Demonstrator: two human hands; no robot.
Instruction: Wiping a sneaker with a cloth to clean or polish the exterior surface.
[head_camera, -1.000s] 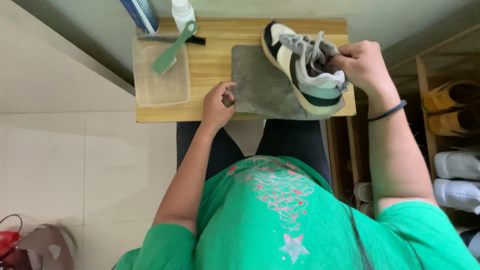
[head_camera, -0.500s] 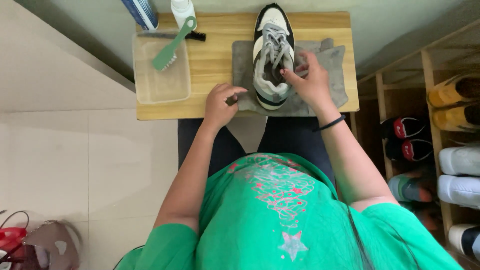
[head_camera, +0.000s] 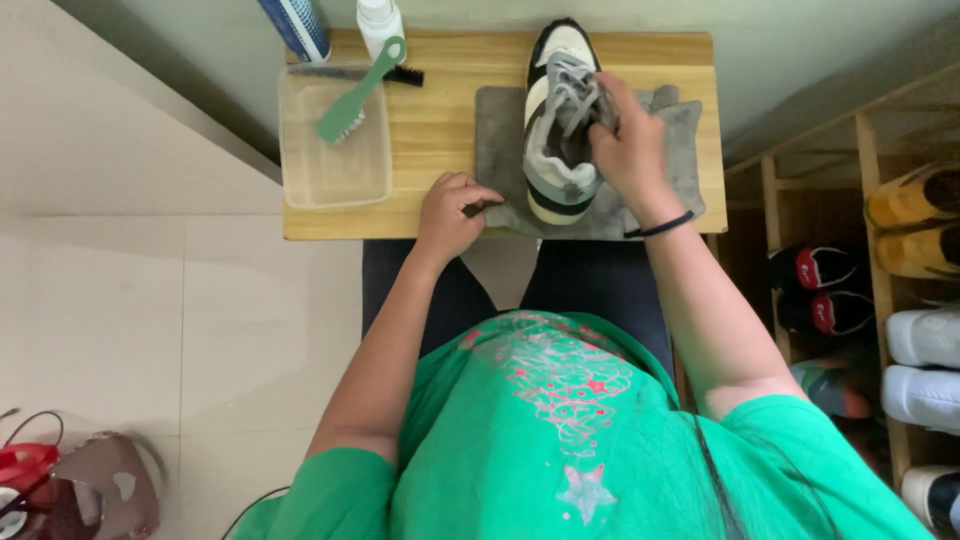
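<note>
A white, grey and black sneaker (head_camera: 556, 130) stands on a grey cloth (head_camera: 500, 140) spread over a small wooden table (head_camera: 440, 110). My right hand (head_camera: 628, 150) grips the sneaker's side and laces; a black band circles that wrist. Resting on the cloth's near left corner, my left hand (head_camera: 452, 212) has its fingers curled and pinches the cloth edge.
A clear plastic tub (head_camera: 335, 150) sits at the table's left with a green brush (head_camera: 355, 92) lying across it. A blue-and-white tube (head_camera: 297, 25) and a white bottle (head_camera: 380, 22) stand behind. A wooden shoe rack (head_camera: 880, 290) with several pairs is at right.
The sneaker has swung from tilted at the table's right to standing upright on the cloth's middle, and my right hand went with it. My left hand stayed on the cloth corner.
</note>
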